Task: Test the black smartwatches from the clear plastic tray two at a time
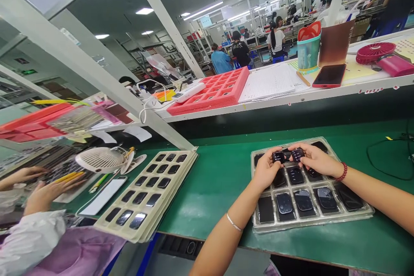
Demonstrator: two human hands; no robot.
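Just above clear moulded plastic tray [310, 223], left hand [267, 168] narrowly pinches glossy black rounded-square device [278, 157]; right hand [315, 159] narrowly pinches matching black device [297, 154].

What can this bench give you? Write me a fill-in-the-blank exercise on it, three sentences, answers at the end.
The ____ hand wears a red beaded bracelet.
That hand and the left hand each hold a small dark device above a clear plastic ____.
The clear tray rests on a ____ bench.

Answers: right; tray; green.
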